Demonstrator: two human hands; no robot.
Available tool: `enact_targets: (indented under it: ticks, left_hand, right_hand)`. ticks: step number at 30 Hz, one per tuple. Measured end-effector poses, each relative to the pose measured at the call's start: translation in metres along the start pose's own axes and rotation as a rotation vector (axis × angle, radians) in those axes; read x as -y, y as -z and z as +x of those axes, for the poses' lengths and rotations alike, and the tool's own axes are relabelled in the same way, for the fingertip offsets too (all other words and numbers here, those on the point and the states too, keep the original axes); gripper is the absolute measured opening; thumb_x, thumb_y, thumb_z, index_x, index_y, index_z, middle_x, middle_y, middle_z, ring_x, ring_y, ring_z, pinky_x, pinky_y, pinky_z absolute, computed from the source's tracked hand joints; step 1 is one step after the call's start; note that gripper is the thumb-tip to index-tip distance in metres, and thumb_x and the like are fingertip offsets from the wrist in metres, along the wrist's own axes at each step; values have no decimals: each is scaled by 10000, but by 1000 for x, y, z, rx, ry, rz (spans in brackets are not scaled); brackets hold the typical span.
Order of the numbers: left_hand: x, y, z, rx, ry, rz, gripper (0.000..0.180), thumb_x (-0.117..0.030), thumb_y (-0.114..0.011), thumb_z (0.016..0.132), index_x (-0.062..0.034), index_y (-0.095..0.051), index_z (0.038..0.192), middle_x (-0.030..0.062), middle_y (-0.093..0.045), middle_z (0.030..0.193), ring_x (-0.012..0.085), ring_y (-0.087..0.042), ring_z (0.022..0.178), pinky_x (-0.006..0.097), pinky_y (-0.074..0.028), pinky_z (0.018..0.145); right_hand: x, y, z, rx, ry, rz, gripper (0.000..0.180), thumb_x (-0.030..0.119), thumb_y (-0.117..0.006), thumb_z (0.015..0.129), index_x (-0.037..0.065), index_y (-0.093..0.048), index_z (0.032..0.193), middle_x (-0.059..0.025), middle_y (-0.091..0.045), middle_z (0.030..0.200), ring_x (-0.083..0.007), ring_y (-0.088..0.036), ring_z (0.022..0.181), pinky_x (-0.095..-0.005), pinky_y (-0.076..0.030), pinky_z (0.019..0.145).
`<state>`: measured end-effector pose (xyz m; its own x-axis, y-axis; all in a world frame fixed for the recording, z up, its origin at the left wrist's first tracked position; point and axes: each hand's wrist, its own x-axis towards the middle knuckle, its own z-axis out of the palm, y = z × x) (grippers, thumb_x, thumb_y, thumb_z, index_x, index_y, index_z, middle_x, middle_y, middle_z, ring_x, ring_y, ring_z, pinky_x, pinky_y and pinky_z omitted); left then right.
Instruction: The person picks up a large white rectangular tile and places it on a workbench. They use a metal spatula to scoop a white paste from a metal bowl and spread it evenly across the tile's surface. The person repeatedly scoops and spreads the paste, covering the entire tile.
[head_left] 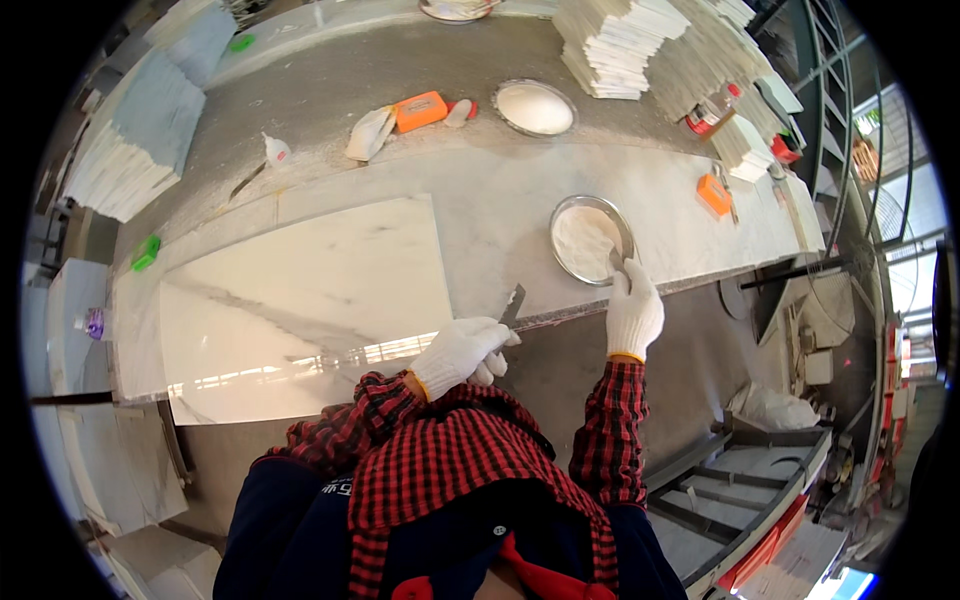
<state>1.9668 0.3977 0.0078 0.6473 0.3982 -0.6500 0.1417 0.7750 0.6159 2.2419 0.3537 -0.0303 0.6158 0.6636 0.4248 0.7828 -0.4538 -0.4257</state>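
Note:
My left hand (465, 352), in a white knit glove, is closed around a flat scraper blade (514, 304) that points up and away. It hovers by the near right corner of a polished white marble slab (310, 290) with grey veins. In my right hand (635, 312), also gloved, is another flat scraper (617, 262), its tip at the near right rim of a round metal bowl (629, 230). White paste or powder (580, 238) fills much of that bowl. I cannot tell how deep the tip reaches.
Behind stand a second bowl of white material (536, 108), an orange box (420, 110) and a small white bottle (276, 150). Stacked slabs (150, 130) rise at left, more tiles (615, 45) at back. Another orange box (714, 196) lies right; a metal-framed cart (750, 490) stands near right.

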Motion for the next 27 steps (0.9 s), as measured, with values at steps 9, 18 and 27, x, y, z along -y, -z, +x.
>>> enact_targets:
  ticks: [9,18,27]
  left_hand:
    - [4,-5,2,-118,-83,107,199,-185,-621,995,8,-668,988,9,-545,673,49,-430,512,216,-340,451]
    - [8,-12,4,-179,-155,363,295,-272,-569,1051,-9,-695,1095,40,-628,746,98,-567,630,242,-486,593]
    - [14,-12,3,-274,-280,434,269,-249,-590,1048,-15,-711,1100,41,-668,749,106,-614,619,258,-504,587]
  right_hand:
    - [33,60,-4,73,-138,475,217,82,-638,981,35,-749,1161,-56,-726,871,-171,-669,707,-308,-527,649]
    - [63,35,-53,514,-498,1102,277,69,-611,1016,-39,-688,1259,-43,-666,881,-80,-588,682,-224,-470,607]
    - [83,38,-91,545,-373,987,236,-1,-617,972,-41,-734,1173,-35,-690,815,-68,-604,660,-239,-506,608]
